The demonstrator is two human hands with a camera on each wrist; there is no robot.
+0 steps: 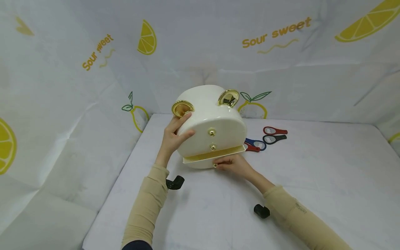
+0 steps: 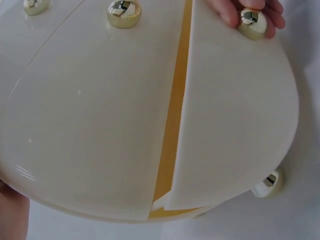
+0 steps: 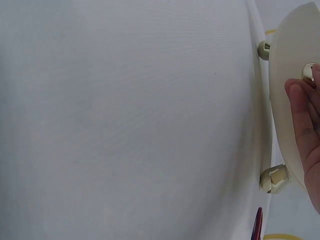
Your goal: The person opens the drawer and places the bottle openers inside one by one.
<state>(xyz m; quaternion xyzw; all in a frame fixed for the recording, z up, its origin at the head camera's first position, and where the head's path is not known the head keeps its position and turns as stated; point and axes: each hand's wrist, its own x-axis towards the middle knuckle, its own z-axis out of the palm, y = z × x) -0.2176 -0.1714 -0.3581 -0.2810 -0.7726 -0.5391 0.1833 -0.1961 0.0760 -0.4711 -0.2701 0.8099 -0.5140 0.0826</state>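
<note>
A white, rounded drawer box [image 1: 197, 137] with gold ears [image 1: 182, 108] stands towards the back of the table. My left hand [image 1: 172, 137] grips its left side, thumb across the front and fingers up by the left ear. The bottom drawer [image 1: 200, 164] is pulled partly out, baring a gold-coloured strip of its inside. My right hand [image 1: 235, 165] pinches that drawer's gold knob [image 2: 252, 24], low on the front. Two more gold knobs [image 1: 213, 147] sit above on closed drawers. In the left wrist view, a gold foot [image 2: 269, 184] shows under the box.
Right of the box lie several flat, ring-headed tools like bottle openers: a red one [image 1: 275, 131], a black one [image 1: 274, 139], a blue one [image 1: 260, 144] and another red one partly hidden. White lemon-print cloth [image 1: 200, 41] rises behind the table.
</note>
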